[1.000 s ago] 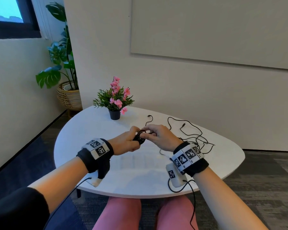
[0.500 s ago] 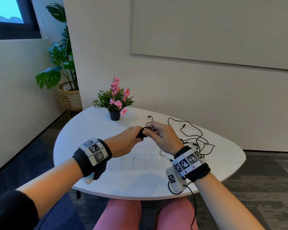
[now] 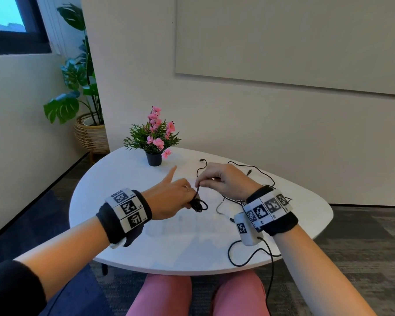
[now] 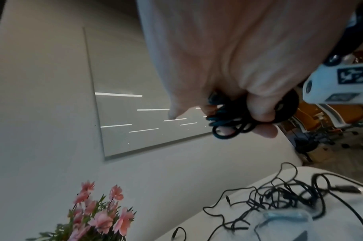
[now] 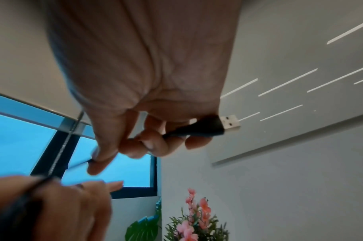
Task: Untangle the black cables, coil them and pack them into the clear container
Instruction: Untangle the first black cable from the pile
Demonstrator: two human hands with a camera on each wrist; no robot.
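My left hand (image 3: 187, 200) grips a small coil of black cable (image 3: 199, 205) just above the white table (image 3: 123, 183), with its index finger stretched out. In the left wrist view the coil (image 4: 236, 119) sits bunched in the curled fingers. My right hand (image 3: 202, 182) pinches the same cable's free end between thumb and forefinger, a short way above the coil. Its other fingers hold the USB plug (image 5: 215, 125). A tangle of thin black cables (image 3: 258, 176) lies behind the right hand. The clear container (image 4: 285, 218) stands on the table under the hands, faint in the head view (image 3: 183, 224).
A potted pink flower (image 3: 154, 142) stands at the table's far left. A wall runs close behind the table. The wrist camera's own black lead (image 3: 251, 254) loops over the near right edge. My knees are under the front edge.
The left hand has dropped lower with the coil and stretched out its index finger. The right hand has drawn the cable end up and away, so a short length now spans between the hands.
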